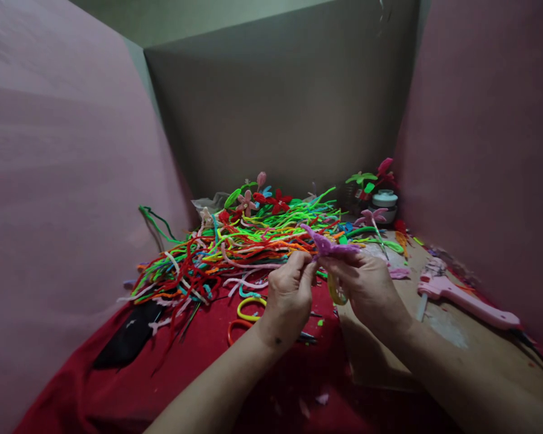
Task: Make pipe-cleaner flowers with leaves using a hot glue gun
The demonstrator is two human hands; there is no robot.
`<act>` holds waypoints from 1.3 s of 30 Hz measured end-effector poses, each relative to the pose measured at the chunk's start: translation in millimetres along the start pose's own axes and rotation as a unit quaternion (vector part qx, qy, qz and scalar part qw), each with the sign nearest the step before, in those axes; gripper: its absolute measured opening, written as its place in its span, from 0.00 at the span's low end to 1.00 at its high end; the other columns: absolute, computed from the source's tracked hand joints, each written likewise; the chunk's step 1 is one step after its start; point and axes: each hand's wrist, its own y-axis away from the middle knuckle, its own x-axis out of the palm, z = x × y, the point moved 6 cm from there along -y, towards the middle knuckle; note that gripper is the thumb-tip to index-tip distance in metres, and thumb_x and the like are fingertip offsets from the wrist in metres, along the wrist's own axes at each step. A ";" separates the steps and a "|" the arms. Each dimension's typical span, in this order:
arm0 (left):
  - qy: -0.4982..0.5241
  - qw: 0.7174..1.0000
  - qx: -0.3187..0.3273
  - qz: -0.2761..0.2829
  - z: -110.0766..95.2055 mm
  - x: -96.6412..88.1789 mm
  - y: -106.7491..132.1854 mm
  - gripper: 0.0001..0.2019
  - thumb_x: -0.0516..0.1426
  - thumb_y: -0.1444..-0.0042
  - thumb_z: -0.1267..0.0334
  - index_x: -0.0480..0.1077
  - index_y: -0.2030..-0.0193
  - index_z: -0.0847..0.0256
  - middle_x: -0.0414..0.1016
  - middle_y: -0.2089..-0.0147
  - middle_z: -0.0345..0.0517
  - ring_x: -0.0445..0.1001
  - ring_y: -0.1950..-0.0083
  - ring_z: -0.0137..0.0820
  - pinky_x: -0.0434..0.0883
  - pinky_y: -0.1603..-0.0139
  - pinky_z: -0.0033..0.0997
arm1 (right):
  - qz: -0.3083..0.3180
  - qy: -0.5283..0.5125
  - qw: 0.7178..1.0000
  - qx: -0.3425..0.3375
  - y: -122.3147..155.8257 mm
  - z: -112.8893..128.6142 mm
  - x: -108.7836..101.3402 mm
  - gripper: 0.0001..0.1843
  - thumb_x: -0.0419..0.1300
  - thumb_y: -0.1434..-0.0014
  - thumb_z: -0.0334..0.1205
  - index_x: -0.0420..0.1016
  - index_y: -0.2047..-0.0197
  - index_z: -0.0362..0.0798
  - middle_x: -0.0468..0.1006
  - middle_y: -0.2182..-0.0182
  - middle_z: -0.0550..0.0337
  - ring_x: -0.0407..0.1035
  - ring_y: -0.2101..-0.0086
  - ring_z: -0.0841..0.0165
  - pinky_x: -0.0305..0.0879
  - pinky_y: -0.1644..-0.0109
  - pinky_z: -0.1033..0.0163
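Both my hands are raised over a red cloth [131, 386] and pinch a purple pipe-cleaner piece [329, 246] between them. My left hand [289, 295] is closed, its fingertips gripping the piece's lower end. My right hand [366, 283] is closed on the piece's right side, with a yellow loop [337, 292] showing just below the fingers. Behind the hands lies a big tangled pile of pipe cleaners [235, 247] in red, green, yellow, orange and white.
A pink glue gun [468, 303] lies on a brown board [452, 349] at the right. Finished pipe-cleaner flowers [274, 199] and a small pot [384, 202] stand at the back. A black object [127, 340] lies on the cloth at left. Pink walls close both sides.
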 end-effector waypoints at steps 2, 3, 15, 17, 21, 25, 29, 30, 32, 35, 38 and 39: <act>0.105 0.992 -0.072 0.016 5.6 4.0 0.9 0.08 0.52 0.42 0.61 0.64 0.70 0.61 0.60 0.77 0.35 0.56 0.78 0.20 0.56 0.78 0.20 | 0.011 -0.030 0.999 0.025 -0.1 -3.8 2.2 0.05 0.70 0.61 0.35 0.79 0.77 0.49 0.71 0.84 0.67 0.61 0.80 0.76 0.60 0.74 0.68; 0.164 0.980 -0.107 0.027 7.7 6.9 1.8 0.09 0.53 0.43 0.60 0.63 0.71 0.62 0.59 0.78 0.34 0.54 0.80 0.19 0.53 0.81 0.20 | 0.018 -0.049 0.998 0.037 -0.1 -5.6 3.2 0.05 0.70 0.62 0.35 0.79 0.77 0.49 0.72 0.83 0.67 0.61 0.79 0.76 0.60 0.74 0.68; 0.340 0.909 -0.168 0.172 17.6 21.2 2.6 0.10 0.55 0.45 0.57 0.62 0.70 0.61 0.60 0.79 0.33 0.50 0.85 0.17 0.52 0.86 0.19 | 0.066 -0.148 0.979 0.127 -3.0 -22.8 7.2 0.08 0.71 0.64 0.35 0.75 0.79 0.48 0.73 0.82 0.66 0.62 0.82 0.74 0.59 0.78 0.67; 0.190 0.973 -0.089 0.101 18.2 12.0 0.1 0.08 0.54 0.44 0.59 0.65 0.69 0.61 0.62 0.77 0.36 0.57 0.81 0.20 0.58 0.81 0.21 | 0.044 -0.143 0.984 0.099 -5.7 -24.9 2.0 0.07 0.70 0.62 0.35 0.76 0.76 0.49 0.71 0.83 0.67 0.59 0.83 0.76 0.56 0.78 0.67; -0.027 0.998 0.057 0.006 9.2 2.2 2.9 0.05 0.53 0.44 0.65 0.67 0.70 0.61 0.63 0.75 0.37 0.60 0.74 0.22 0.59 0.71 0.23 | 0.021 -0.068 0.994 0.081 -6.0 -27.5 -3.1 0.07 0.69 0.60 0.37 0.75 0.78 0.47 0.67 0.86 0.68 0.54 0.85 0.77 0.50 0.80 0.67; 0.003 1.000 -0.006 0.006 15.5 1.0 3.0 0.08 0.52 0.43 0.63 0.65 0.72 0.61 0.59 0.77 0.35 0.56 0.75 0.22 0.56 0.73 0.22 | 0.027 -0.026 0.998 0.042 -2.7 -19.6 -1.4 0.07 0.70 0.59 0.38 0.77 0.76 0.47 0.72 0.82 0.66 0.60 0.80 0.75 0.56 0.74 0.66; 0.107 0.991 -0.082 0.017 17.4 1.6 2.9 0.09 0.53 0.44 0.63 0.62 0.75 0.62 0.57 0.79 0.33 0.54 0.78 0.20 0.54 0.77 0.21 | 0.060 -0.009 0.998 0.030 -0.4 -15.4 1.8 0.10 0.71 0.62 0.34 0.80 0.71 0.49 0.78 0.73 0.63 0.68 0.71 0.70 0.63 0.61 0.61; 0.140 0.984 -0.109 0.023 18.6 2.8 3.2 0.10 0.54 0.45 0.62 0.61 0.75 0.62 0.56 0.80 0.32 0.53 0.79 0.20 0.53 0.78 0.21 | 0.059 -0.006 0.998 0.028 -0.6 -15.0 1.1 0.10 0.71 0.62 0.34 0.80 0.72 0.49 0.78 0.74 0.63 0.67 0.71 0.70 0.63 0.61 0.61; 0.204 0.965 -0.163 0.038 20.8 6.0 4.1 0.12 0.56 0.48 0.59 0.60 0.77 0.62 0.55 0.82 0.31 0.50 0.83 0.18 0.51 0.82 0.20 | 0.054 -0.011 0.998 0.027 -1.9 -14.6 -0.8 0.08 0.70 0.59 0.35 0.80 0.72 0.48 0.76 0.77 0.63 0.66 0.74 0.70 0.63 0.64 0.61; 0.295 0.931 -0.209 0.057 21.4 10.9 4.9 0.14 0.59 0.51 0.58 0.60 0.77 0.62 0.57 0.84 0.30 0.48 0.86 0.16 0.47 0.85 0.18 | 0.061 -0.048 0.996 0.053 -4.4 -16.7 -0.8 0.05 0.68 0.57 0.37 0.79 0.73 0.48 0.72 0.82 0.66 0.59 0.80 0.74 0.59 0.72 0.64; 0.378 0.897 -0.213 0.078 20.2 14.4 5.0 0.13 0.60 0.51 0.58 0.61 0.75 0.63 0.58 0.84 0.30 0.46 0.87 0.15 0.45 0.87 0.17 | 0.068 -0.083 0.989 0.103 -6.3 -20.4 0.6 0.07 0.70 0.61 0.35 0.77 0.77 0.47 0.70 0.84 0.67 0.56 0.82 0.77 0.54 0.77 0.68; 0.406 0.884 -0.212 0.094 19.8 16.2 5.5 0.13 0.60 0.51 0.59 0.61 0.75 0.63 0.58 0.84 0.30 0.46 0.88 0.14 0.46 0.87 0.17 | 0.074 -0.090 0.986 0.120 -6.8 -21.7 1.2 0.08 0.70 0.63 0.35 0.76 0.78 0.46 0.70 0.84 0.67 0.57 0.82 0.77 0.53 0.77 0.69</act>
